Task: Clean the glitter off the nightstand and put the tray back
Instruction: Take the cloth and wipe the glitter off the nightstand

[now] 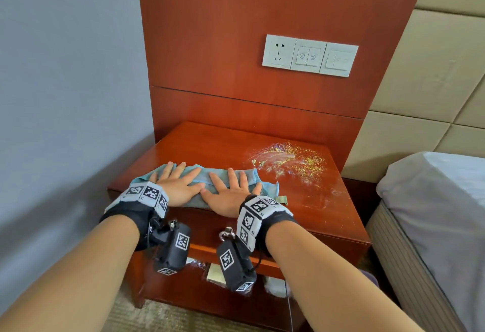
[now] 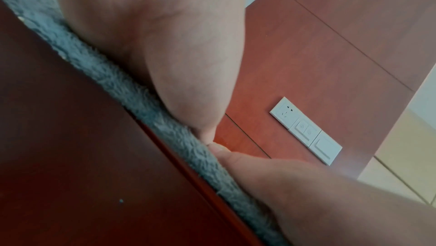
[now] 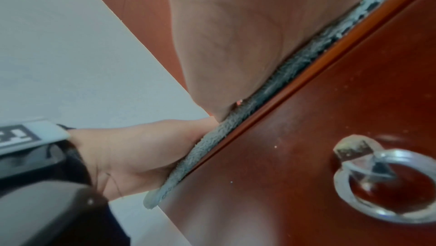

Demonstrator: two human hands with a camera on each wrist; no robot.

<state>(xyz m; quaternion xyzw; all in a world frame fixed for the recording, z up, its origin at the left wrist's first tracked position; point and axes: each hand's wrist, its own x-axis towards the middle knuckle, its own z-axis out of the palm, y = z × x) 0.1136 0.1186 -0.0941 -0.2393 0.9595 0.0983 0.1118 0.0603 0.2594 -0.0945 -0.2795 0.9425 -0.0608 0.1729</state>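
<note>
A light blue cloth lies folded along the front edge of the reddish wooden nightstand. My left hand and right hand press flat on it side by side, fingers straight and spread. In the left wrist view the cloth shows under my left palm; in the right wrist view the cloth sits under my right palm. A patch of gold and silver glitter is scattered over the right half of the top, with smears trailing toward the front. No tray is in view.
A wood panel with a socket and switch plate rises behind the nightstand. A grey wall stands on the left, a bed on the right. The drawer has a metal ring pull. Packets lie on the shelf below.
</note>
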